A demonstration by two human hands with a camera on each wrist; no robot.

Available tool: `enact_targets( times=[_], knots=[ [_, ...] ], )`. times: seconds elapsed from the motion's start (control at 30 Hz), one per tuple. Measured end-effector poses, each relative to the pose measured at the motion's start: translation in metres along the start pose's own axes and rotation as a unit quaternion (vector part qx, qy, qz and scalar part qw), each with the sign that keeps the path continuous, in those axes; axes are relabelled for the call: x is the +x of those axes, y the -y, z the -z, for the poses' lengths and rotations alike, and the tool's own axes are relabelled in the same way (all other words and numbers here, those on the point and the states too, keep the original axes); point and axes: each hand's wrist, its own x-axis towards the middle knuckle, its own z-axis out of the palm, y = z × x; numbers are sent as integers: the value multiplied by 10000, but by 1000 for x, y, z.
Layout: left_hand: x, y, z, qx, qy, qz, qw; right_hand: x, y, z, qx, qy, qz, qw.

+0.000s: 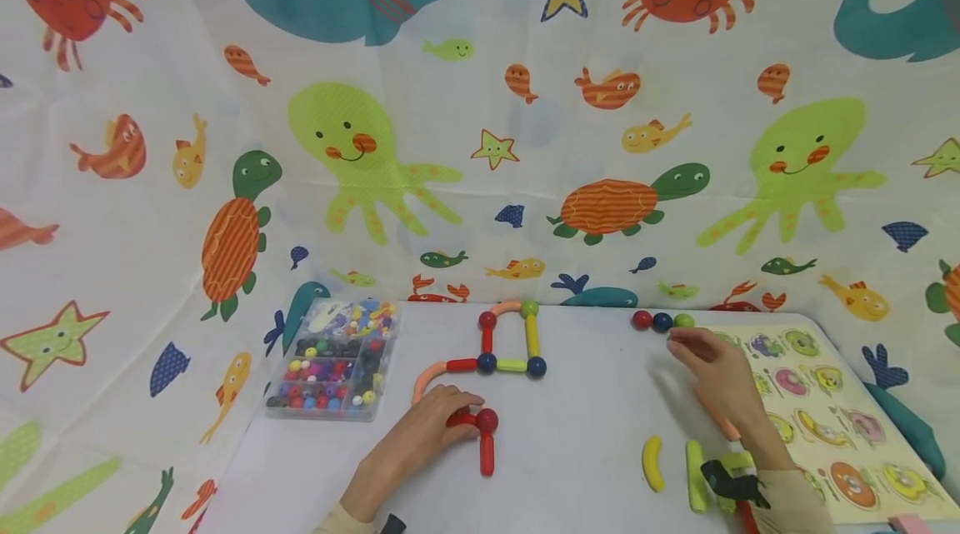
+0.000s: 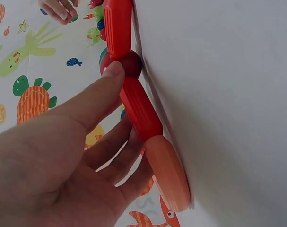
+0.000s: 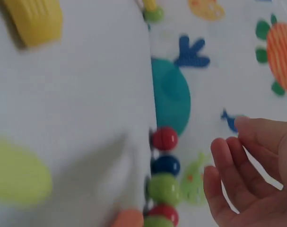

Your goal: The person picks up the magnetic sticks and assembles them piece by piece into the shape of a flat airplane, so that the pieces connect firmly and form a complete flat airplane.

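Note:
In the head view my left hand (image 1: pixel 423 427) holds a joint of red sticks and a red ball (image 1: pixel 487 420) low over the white table. The left wrist view shows the thumb on that ball and the fingers behind a short red stick (image 2: pixel 141 109). A curved peach stick (image 2: pixel 169 175) continues from its end; another red stick (image 1: pixel 487 455) points toward me. Beyond, sticks and balls form a four-sided outline with a yellow stick (image 1: pixel 532 337) on its right. My right hand (image 1: pixel 718 376), fingers loosely bent and holding nothing, hovers near a green ball (image 1: pixel 683 321).
A clear compartment box (image 1: pixel 273 405) of small beads stands left. At the right lies a picture board (image 1: pixel 911 442) with fruit drawings. Near my right forearm are a curved yellow stick (image 1: pixel 652 464) and a lime stick (image 1: pixel 696 476). A patterned cloth (image 1: pixel 465 117) hangs behind the table.

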Motion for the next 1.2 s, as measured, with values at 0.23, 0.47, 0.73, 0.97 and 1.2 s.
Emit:
enact_targets(
  times=[0.23,0.47,0.73,0.97,1.2],
  knots=[
    [0,2,3,-63,38,124,9999,4,-31,32,19,-347,-904,9953],
    [0,4,3,-70,67,68,9999,2,-44,35,-24,149,-1764,9842],
    [1,3,2,-159,92,37,9998,2,-50,35,-371,638,-1878,9794],
    [3,3,-2,-203,173,-43,9996,3,-51,33,-566,682,-1713,9812],
    [2,3,-1,-208,63,-95,9997,4,-54,29,-683,514,-1646,9826]
  ],
)
